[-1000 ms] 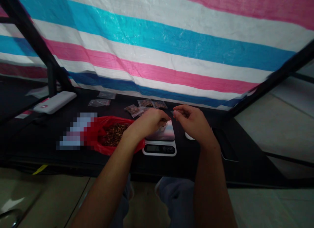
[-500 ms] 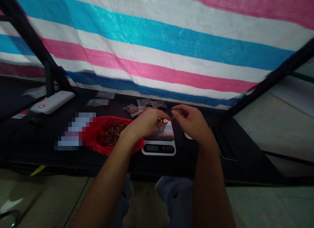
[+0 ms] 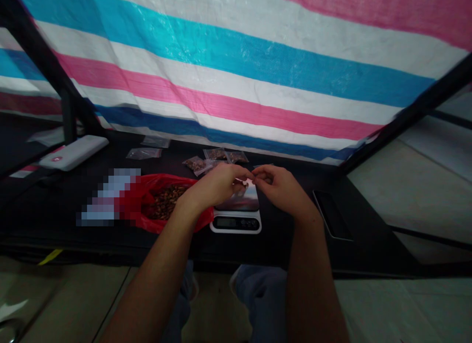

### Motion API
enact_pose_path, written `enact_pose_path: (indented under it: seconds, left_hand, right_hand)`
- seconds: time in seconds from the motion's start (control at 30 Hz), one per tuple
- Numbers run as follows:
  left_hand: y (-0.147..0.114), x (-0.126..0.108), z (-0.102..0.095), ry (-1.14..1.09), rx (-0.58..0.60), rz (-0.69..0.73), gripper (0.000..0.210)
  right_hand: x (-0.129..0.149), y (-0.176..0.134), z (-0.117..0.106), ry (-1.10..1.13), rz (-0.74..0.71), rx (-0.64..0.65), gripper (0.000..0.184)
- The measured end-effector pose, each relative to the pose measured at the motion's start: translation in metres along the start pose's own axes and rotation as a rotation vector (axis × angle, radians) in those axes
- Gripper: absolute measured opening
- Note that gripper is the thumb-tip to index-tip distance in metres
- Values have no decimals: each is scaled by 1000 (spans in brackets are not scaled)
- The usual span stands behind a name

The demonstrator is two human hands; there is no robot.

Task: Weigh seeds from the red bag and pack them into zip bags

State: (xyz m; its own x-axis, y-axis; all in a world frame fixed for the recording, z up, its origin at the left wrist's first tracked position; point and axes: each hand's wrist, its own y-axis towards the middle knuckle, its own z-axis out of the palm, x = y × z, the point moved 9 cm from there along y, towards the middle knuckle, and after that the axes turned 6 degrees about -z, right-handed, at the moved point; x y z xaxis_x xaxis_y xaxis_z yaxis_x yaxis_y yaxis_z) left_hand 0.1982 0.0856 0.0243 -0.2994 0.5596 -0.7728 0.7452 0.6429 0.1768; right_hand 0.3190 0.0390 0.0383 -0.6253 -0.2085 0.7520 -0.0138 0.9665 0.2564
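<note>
My left hand reaches over a white kitchen scale, its fingers closed around a few small brown pieces. Close beside it, my right hand is closed in a pinch above the plate's right side. The fingertips of both hands meet or nearly meet. Whatever the right fingers grip is hidden. Under the left wrist lies an open red plastic bag full of brown seed-like pieces. The scale's display is too dark to read.
Behind my hands lie several small clear bags of brown pieces. Flat clear bags lie farther left, near a white oblong device. A dark-screened phone rests at right. A striped tarp hangs behind the black table.
My right hand has moved left and slightly down, bringing its fingertips to the left hand's. My left hand stays over the scale. The whole view has shifted slightly.
</note>
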Motion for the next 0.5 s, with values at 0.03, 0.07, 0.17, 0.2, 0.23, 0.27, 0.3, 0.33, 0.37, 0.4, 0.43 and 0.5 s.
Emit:
enact_pose_path:
  seconds: [0.03, 0.07, 0.17, 0.2, 0.23, 0.27, 0.3, 0.33, 0.37, 0.4, 0.43, 0.5]
  left_hand:
    - [0, -1, -1, -10, -6, -1, 34]
    - [-1, -3, -2, -17, -12, -4, 32]
    - [-7, -10, -11, -5, -24, -29, 29]
    - [-10, -13, -17, 18, -42, -39, 29]
    - [-16, -15, -26, 53, -68, -52, 28]
    - [-22, -15, -35, 104, -100, -70, 27]
    - [-29, -14, -47, 150, -137, -91, 26]
    - [-37, -10, -58, 190, -162, -130, 25]
    - [-46, -1, -65, 229, -143, -191, 24]
    - [-55, 10, -71, 261, -116, -270, 24]
    - [-65, 24, -76, 289, -89, -365, 24]
    - [-84, 52, -79, 319, 0, -529, 26]
  right_hand:
    - [-1, 0, 1, -2, 3, 5, 19]
    - [-1, 0, 1, -7, 7, 5, 21]
    - [-2, 0, 3, -32, 7, 8, 27]
    - [-1, 0, 4, -34, 4, 14, 29]
    - [-1, 0, 5, -36, 0, 19, 31]
    - [0, -1, 6, -37, -3, 23, 32]
    - [1, -1, 7, -34, -6, 26, 33]
    - [1, -1, 8, -27, -7, 29, 33]
    - [2, -2, 8, -20, -9, 30, 33]
    - [3, -2, 8, -14, -12, 28, 33]
    - [4, -3, 7, -11, -18, 20, 32]
    - [8, -3, 3, -14, -38, -15, 29]
